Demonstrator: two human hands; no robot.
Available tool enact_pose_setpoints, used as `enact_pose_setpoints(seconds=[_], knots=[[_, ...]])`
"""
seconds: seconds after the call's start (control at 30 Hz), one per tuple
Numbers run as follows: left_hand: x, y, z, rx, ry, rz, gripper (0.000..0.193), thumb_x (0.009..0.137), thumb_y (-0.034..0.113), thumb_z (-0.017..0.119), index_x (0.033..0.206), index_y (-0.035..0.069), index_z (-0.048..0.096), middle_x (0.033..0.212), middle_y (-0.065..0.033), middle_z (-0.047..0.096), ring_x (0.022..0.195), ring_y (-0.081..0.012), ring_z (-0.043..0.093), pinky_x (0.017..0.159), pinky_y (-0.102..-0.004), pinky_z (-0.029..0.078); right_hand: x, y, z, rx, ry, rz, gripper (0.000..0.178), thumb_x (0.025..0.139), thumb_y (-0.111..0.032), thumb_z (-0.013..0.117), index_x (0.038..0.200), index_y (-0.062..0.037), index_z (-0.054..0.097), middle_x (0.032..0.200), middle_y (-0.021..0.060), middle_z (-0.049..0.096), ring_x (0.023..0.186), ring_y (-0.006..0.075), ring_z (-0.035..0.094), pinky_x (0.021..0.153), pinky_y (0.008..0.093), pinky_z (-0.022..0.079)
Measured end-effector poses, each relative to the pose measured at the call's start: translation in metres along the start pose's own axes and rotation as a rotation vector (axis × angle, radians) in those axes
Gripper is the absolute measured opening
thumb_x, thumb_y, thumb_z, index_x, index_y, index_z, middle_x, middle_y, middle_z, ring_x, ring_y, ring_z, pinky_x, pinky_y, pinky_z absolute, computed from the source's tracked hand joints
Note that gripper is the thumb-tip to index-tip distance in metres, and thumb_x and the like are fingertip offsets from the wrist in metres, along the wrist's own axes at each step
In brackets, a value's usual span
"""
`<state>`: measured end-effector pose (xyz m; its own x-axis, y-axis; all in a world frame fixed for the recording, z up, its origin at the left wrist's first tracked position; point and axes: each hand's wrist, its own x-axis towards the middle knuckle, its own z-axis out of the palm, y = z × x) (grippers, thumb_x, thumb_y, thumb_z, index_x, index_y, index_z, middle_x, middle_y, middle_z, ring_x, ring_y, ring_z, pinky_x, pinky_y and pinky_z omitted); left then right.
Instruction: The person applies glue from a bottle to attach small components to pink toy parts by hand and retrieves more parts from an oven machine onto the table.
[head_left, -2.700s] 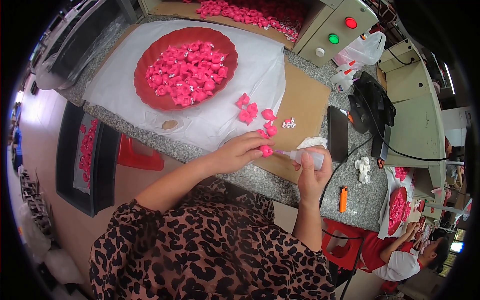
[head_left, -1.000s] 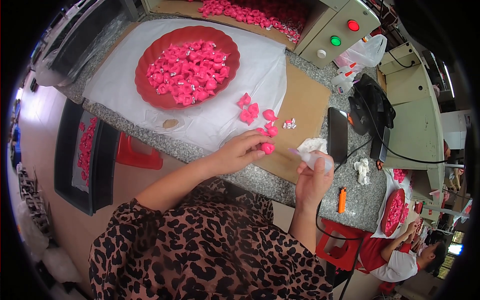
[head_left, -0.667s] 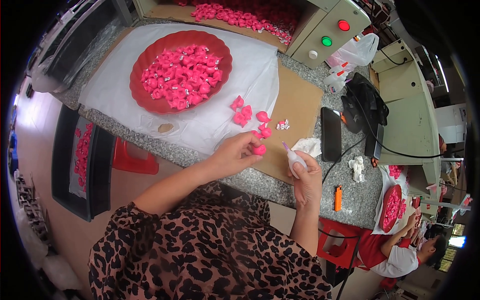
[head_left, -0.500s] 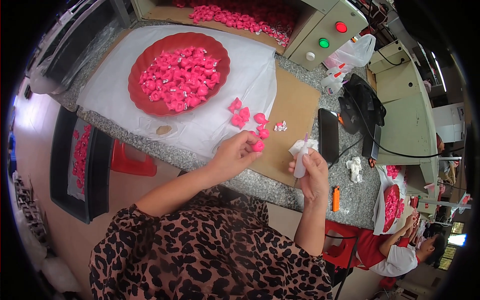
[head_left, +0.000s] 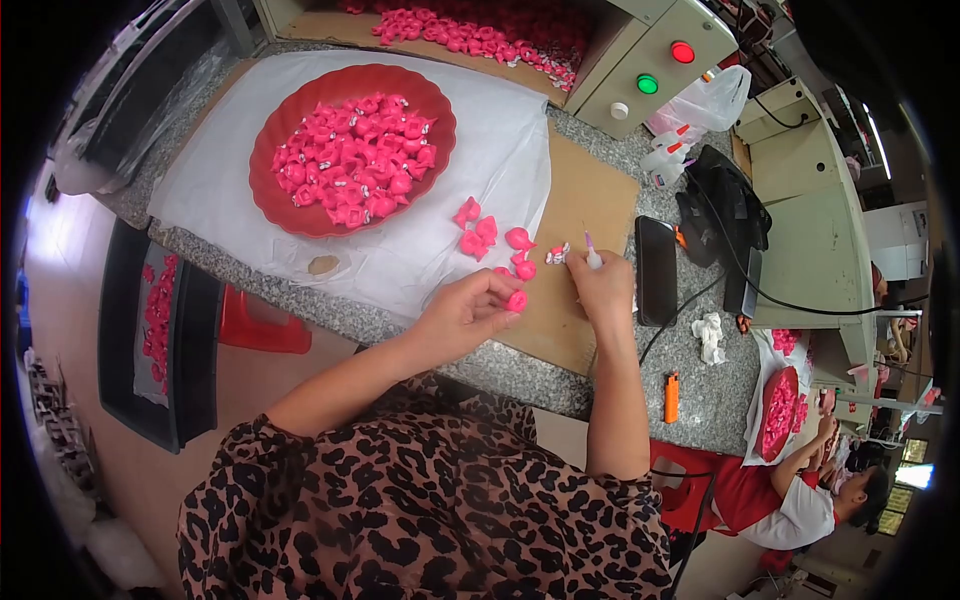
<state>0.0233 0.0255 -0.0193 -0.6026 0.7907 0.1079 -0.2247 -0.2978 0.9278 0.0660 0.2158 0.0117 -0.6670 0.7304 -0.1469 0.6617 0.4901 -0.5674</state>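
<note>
My left hand [head_left: 468,312] pinches a small pink rubbery piece [head_left: 517,301] between thumb and fingers, near the edge of the white sheet. In my right hand [head_left: 604,288] is a small squeeze bottle [head_left: 594,259] with a thin purple nozzle pointing up; most of its body is hidden by my fingers. My right fingertips are next to a little cluster of white pieces with dark marks [head_left: 557,254] on the brown board; whether they touch it I cannot tell. Several loose pink pieces [head_left: 478,238] lie just beyond my left hand.
A red scalloped bowl [head_left: 270,190] full of pink pieces stands on the white sheet [head_left: 210,200]. To the right are a black phone [head_left: 656,270], crumpled tissue [head_left: 709,338], an orange lighter [head_left: 671,398] and capped bottles [head_left: 668,160]. A co-worker [head_left: 790,500] sits at far right.
My right hand has moved forward and left with the squeeze bottle, turning back-up, toward the white pieces. My left hand still holds the pink piece, almost in place.
</note>
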Motion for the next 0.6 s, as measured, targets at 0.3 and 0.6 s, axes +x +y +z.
enact_pose_setpoints(seconds=[0.3,0.6], knots=[[-0.002,0.007,0.006,-0.123,0.046,-0.097,0.025,0.076,-0.003,0.057,0.099,-0.001,0.047,0.088,-0.0038,0.05,0.08,-0.0084,0.052,0.057,-0.0196,0.046,-0.005,0.006,-0.001,0.116,0.008,0.002,0.024,0.066,-0.024,0.062,0.071,-0.0002,0.062,0.059,0.0142,0.058,0.057,0.0242,0.058,0.056,0.0331,0.045],[-0.009,0.0,0.005,-0.113,-0.059,-0.196,0.029,0.082,0.003,0.05,0.11,-0.001,0.046,0.089,-0.0043,0.053,0.079,-0.0099,0.053,0.07,-0.0222,0.045,-0.012,-0.001,-0.01,0.171,-0.056,0.003,0.021,0.069,-0.02,0.061,0.075,-0.0001,0.061,0.059,0.0095,0.058,0.053,0.0135,0.056,0.051,0.0264,0.043]])
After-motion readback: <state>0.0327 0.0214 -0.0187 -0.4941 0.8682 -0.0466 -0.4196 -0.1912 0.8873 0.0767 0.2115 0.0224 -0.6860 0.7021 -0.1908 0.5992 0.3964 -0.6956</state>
